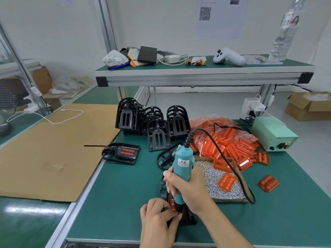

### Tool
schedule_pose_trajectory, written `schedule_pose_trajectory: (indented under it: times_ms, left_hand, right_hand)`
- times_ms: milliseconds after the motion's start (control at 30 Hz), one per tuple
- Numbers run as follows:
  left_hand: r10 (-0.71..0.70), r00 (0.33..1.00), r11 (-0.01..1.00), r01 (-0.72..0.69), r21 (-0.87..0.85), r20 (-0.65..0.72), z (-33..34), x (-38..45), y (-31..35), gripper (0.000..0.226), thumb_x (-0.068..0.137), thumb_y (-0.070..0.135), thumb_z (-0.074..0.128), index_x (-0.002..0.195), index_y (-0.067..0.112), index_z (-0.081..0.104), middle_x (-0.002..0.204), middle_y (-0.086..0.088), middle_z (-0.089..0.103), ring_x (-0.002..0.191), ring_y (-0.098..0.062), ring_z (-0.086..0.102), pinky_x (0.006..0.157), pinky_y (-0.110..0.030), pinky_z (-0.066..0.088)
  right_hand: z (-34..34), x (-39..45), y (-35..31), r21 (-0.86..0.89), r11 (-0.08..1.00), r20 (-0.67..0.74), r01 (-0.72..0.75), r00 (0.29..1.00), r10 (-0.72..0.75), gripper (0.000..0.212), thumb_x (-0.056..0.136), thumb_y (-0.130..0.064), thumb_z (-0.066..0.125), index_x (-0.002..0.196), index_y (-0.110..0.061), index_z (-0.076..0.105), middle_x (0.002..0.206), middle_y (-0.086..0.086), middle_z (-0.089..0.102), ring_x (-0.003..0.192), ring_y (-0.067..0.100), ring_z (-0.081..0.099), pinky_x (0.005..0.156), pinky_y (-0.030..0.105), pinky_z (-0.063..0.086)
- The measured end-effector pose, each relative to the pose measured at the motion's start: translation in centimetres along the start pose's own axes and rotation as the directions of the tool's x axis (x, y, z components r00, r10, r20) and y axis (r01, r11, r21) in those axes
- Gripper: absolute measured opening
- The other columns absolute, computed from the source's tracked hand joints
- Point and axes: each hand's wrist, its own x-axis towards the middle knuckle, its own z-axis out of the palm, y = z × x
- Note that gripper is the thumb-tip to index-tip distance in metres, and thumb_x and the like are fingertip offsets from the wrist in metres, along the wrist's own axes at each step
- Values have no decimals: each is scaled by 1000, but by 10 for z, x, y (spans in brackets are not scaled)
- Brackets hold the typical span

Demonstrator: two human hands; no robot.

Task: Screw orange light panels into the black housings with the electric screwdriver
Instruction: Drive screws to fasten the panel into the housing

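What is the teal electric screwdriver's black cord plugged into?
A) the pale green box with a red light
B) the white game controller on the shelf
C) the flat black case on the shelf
A: the black cord runs from the top of the teal electric screwdriver, held in the right hand, back over the bag of orange panels toward the pale green box.

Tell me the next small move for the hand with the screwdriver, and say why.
Probably press the electric screwdriver straight down and run it: the right hand holds it upright over the black housing, and the left hand pinches at its tip, seemingly steadying a screw by the orange light panel.
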Motion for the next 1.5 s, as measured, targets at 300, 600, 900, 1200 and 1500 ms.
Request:
schedule_pose_trajectory:
  times_ms: [300, 600, 900, 1200, 1500]
  left_hand:
    - [58, 997, 991, -50, -121, 58, -8, -5, -4, 15, 73, 24, 86, 85, 21, 80, 92, 13, 59, 96, -13, 57, 78, -31, 55]
    - [60, 997, 987, -51, -150, 57, -8, -6, -4, 17, 70, 22, 89, 83, 22, 78, 94, 14, 60, 100, -7, 53, 85, -20, 46]
    - [91, 995, 985, -86, -148, 28, -6, -8, -8, 17, 72, 24, 88, 85, 23, 77, 95, 14, 59, 100, -8, 53, 83, -21, 48]
    - [191, 980, 978, -194, -70, -45, -4, -12, -11, 15, 79, 25, 85, 92, 18, 79, 97, 5, 61, 102, -16, 58, 80, -30, 54]
    - [257, 964, 967, -256, 22, -73, -7, -14, -5, 14, 82, 25, 82, 94, 18, 78, 97, 3, 63, 101, -18, 63, 73, -33, 55]
  right_hand:
    - [10, -1, 6, -47, 998, 21, -37, 999, 38, 27, 92, -35, 71, 77, -14, 61, 61, 17, 59, 57, 20, 58, 66, 36, 55]
    - [-3, -5, 7, 35, 999, 92, -10, 996, 7, 30, 92, -23, 68, 67, -13, 55, 54, 8, 54, 59, 26, 57, 70, 50, 54]
    - [-12, 4, 2, 181, 983, 214, -20, 977, -19, 29, 89, -25, 70, 80, 2, 61, 52, 13, 52, 60, 26, 57, 76, 33, 53]
    - [-25, 7, 13, 393, 916, 191, -76, 982, 0, 34, 86, -24, 72, 83, 7, 59, 49, 8, 47, 58, 28, 51, 67, 35, 48]
    - [-35, 8, 14, 458, 887, 155, -57, 988, -16, 40, 84, -39, 82, 84, -2, 67, 47, 5, 45, 57, 27, 51, 66, 32, 47]
